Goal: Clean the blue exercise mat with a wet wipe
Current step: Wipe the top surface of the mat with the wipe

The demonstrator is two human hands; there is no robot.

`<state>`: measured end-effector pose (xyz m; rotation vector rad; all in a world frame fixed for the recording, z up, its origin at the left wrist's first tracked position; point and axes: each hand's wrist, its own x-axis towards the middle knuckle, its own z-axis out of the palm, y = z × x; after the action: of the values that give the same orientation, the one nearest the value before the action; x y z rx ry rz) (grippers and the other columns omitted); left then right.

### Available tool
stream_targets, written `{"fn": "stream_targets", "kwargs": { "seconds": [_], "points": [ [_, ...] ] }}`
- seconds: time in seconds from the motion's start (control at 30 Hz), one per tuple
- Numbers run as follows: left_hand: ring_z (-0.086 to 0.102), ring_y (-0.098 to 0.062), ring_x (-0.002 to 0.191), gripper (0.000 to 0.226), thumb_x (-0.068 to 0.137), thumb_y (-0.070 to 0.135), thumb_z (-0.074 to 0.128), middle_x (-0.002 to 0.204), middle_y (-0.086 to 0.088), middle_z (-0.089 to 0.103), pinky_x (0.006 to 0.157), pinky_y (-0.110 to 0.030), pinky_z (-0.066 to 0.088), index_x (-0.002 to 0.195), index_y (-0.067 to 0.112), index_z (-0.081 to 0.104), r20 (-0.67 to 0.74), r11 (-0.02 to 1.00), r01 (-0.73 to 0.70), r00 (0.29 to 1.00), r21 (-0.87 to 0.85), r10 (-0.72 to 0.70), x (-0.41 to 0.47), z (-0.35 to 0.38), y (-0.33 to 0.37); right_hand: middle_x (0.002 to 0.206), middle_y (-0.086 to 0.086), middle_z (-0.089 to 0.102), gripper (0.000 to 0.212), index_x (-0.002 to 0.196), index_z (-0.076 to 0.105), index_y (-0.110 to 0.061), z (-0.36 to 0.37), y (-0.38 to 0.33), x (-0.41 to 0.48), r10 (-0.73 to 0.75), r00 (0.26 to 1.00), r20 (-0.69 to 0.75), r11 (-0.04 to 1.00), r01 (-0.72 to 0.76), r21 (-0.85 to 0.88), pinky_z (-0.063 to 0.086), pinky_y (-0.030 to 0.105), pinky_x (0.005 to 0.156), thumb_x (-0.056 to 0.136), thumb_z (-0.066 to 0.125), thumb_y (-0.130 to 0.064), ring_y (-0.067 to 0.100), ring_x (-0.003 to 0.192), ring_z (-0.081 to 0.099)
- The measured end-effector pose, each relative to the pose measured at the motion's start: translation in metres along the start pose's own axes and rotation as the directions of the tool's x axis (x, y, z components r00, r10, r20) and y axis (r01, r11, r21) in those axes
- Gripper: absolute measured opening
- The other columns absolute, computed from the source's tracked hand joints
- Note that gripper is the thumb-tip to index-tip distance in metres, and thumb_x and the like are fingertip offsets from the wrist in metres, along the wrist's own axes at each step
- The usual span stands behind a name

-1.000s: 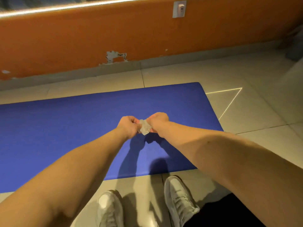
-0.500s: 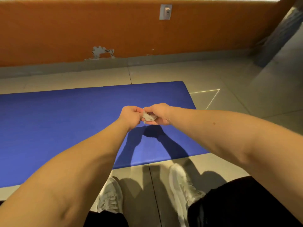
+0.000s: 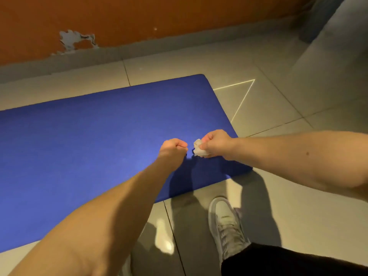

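Note:
The blue exercise mat lies flat on the tiled floor, its right end near the middle of the view. Both my hands hover above that right end. My right hand grips a crumpled white wet wipe, which sticks out to the left of the fist. My left hand is a small gap away from the wipe, fingers curled into a fist with nothing visible in it.
An orange wall with a chipped patch and a grey skirting runs behind the mat. My white shoe stands on the tiles just in front of the mat's near edge. A grey block rises at the right.
My hands were together on the wipe; now they have parted, and the wipe stays in my right hand. The view has tilted down and shifted right.

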<state>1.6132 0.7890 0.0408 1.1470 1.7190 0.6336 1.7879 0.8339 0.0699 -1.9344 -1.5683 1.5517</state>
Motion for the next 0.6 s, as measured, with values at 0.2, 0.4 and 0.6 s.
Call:
{"fn": "stream_targets", "kwargs": {
  "seconds": [0.2, 0.4, 0.6],
  "points": [
    [0.056, -0.033, 0.115, 0.031, 0.091, 0.025, 0.066, 0.123, -0.011, 0.064, 0.092, -0.039, 0.048, 0.118, 0.010, 0.066, 0.098, 0.848, -0.106, 0.993, 0.520, 0.064, 0.017, 0.066, -0.044, 0.082, -0.003, 0.065, 0.011, 0.093, 0.072, -0.009, -0.004, 0.117, 0.015, 0.055, 0.932, -0.357, 0.991, -0.095, -0.096, 0.046, 0.014, 0.062, 0.094, 0.067, -0.018, 0.010, 0.073, 0.060],
    [0.023, -0.035, 0.142, 0.082, 0.080, 0.052, 0.072, 0.162, -0.010, 0.019, 0.114, -0.045, 0.030, 0.148, 0.021, 0.038, 0.156, 0.603, -0.193, 0.981, 0.774, 0.114, 0.031, 0.103, -0.065, 0.073, 0.004, 0.071, 0.038, 0.057, 0.070, -0.013, -0.018, 0.170, 0.032, 0.022, 0.808, -0.588, 1.000, -0.029, -0.004, 0.058, 0.025, 0.070, 0.087, 0.053, 0.004, 0.004, 0.078, 0.068],
    [0.003, -0.034, 0.150, 0.089, 0.089, 0.058, 0.063, 0.165, -0.011, -0.003, 0.120, -0.052, 0.015, 0.158, 0.023, 0.019, 0.161, 0.515, -0.164, 0.986, 0.841, 0.052, 0.028, 0.117, -0.070, 0.105, 0.006, 0.060, 0.015, 0.088, 0.066, -0.007, 0.001, 0.193, 0.034, -0.013, 0.826, -0.563, 0.998, -0.026, -0.060, 0.046, 0.017, 0.071, 0.088, 0.052, 0.000, 0.022, 0.086, 0.057]
  ]
}}
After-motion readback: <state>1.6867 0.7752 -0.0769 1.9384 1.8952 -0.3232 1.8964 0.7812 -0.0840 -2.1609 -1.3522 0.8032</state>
